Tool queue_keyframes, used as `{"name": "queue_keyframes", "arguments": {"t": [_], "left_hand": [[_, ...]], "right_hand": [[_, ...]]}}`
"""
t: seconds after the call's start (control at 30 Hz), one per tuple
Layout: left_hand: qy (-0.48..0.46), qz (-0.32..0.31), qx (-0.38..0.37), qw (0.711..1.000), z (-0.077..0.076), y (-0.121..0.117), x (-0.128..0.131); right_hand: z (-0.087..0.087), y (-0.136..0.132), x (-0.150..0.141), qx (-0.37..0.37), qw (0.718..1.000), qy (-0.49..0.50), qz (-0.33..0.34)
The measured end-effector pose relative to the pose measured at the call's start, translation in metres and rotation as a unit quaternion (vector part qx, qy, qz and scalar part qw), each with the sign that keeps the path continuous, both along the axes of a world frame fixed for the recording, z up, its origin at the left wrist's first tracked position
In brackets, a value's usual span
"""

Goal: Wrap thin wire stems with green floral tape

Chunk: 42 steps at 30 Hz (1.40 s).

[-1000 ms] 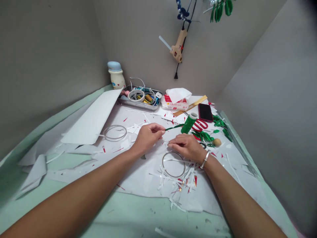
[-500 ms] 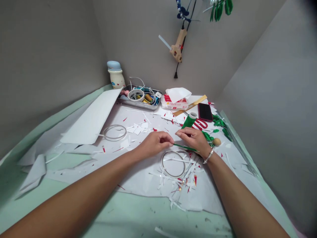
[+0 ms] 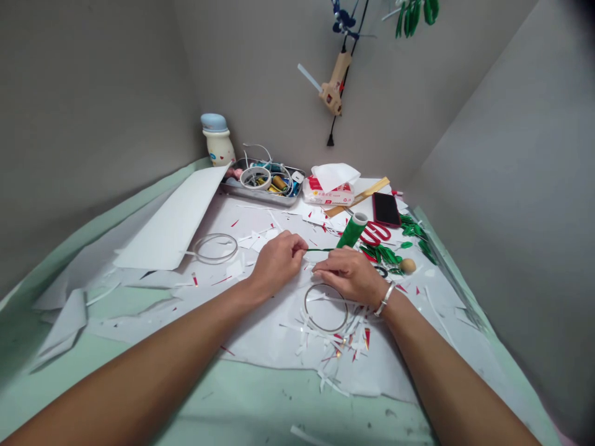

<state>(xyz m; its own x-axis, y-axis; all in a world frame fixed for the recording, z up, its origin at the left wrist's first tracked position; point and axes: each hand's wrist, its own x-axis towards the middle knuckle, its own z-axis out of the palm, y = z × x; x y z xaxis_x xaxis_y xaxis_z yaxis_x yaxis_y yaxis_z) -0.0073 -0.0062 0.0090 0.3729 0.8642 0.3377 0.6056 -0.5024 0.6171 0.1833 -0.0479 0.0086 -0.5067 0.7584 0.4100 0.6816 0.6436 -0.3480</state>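
Observation:
My left hand (image 3: 280, 259) is closed in a pinch on one end of a thin green strand (image 3: 318, 249), perhaps a thread-wrapped stem. The strand runs level to the right and passes behind my right hand (image 3: 348, 275). The fingers of that hand are curled together; whatever they grip is hidden. Just behind its knuckles, a spool of green thread (image 3: 352, 230) leans to the right. Below the hands a thin metal ring (image 3: 326, 308) lies among white paper strips. Green leaf-shaped pieces (image 3: 382, 254) and red-handled scissors (image 3: 375, 233) lie beyond my right hand.
A metal tray (image 3: 263, 197) of spools and tape stands at the back, beside a tissue pack (image 3: 329, 193) and a phone (image 3: 385, 209). Another ring (image 3: 215, 249) and a white sheet (image 3: 174, 220) lie left. A glue gun (image 3: 335, 87) hangs on the wall.
Both hands have shifted left, the left one also away from me. The right hand has turned over the strand, uncovering green leaves behind it. The spool has tilted and moved slightly left.

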Motion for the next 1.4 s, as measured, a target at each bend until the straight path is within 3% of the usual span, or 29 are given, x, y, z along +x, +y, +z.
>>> {"name": "queue_keyframes", "arguments": {"t": [0.2, 0.37, 0.47, 0.6, 0.7, 0.83, 0.9, 1.0, 1.17, 1.3, 1.4], "left_hand": [[0.074, -0.085, 0.007, 0.994, -0.001, -0.007, 0.002], [-0.061, -0.185, -0.161, 0.968, 0.004, -0.010, 0.007], [-0.173, -0.168, -0.255, 0.936, 0.005, -0.006, 0.007], [-0.254, -0.088, -0.256, 0.929, 0.004, 0.000, 0.005], [-0.234, -0.023, -0.219, 0.947, 0.003, 0.003, 0.003], [-0.103, 0.024, -0.080, 0.991, 0.002, 0.003, 0.002], [-0.031, 0.012, -0.030, 0.999, 0.001, 0.000, 0.002], [0.021, -0.054, -0.028, 0.998, 0.002, -0.006, 0.003], [-0.058, -0.189, -0.134, 0.971, 0.004, -0.011, 0.006], [-0.189, -0.166, -0.257, 0.933, 0.005, -0.006, 0.006], [-0.252, -0.105, -0.269, 0.923, 0.006, -0.002, 0.006]], "right_hand": [[0.005, 0.003, 0.011, 0.002, 0.995, 0.091, -0.051], [0.000, 0.010, 0.019, -0.040, 0.981, 0.170, -0.083], [-0.005, 0.012, 0.021, -0.075, 0.978, 0.174, -0.090], [-0.005, 0.007, 0.012, -0.100, 0.986, 0.120, -0.056], [-0.002, 0.003, 0.004, -0.064, 0.997, 0.039, -0.019], [0.000, 0.001, 0.001, 0.009, 1.000, -0.018, -0.005], [0.001, 0.001, 0.004, 0.028, 0.999, -0.004, -0.015], [0.004, 0.003, 0.009, 0.023, 0.998, 0.048, -0.044], [0.001, 0.009, 0.019, -0.048, 0.985, 0.150, -0.073], [-0.004, 0.012, 0.024, -0.085, 0.978, 0.168, -0.087], [-0.005, 0.009, 0.018, -0.090, 0.982, 0.145, -0.077]]}}
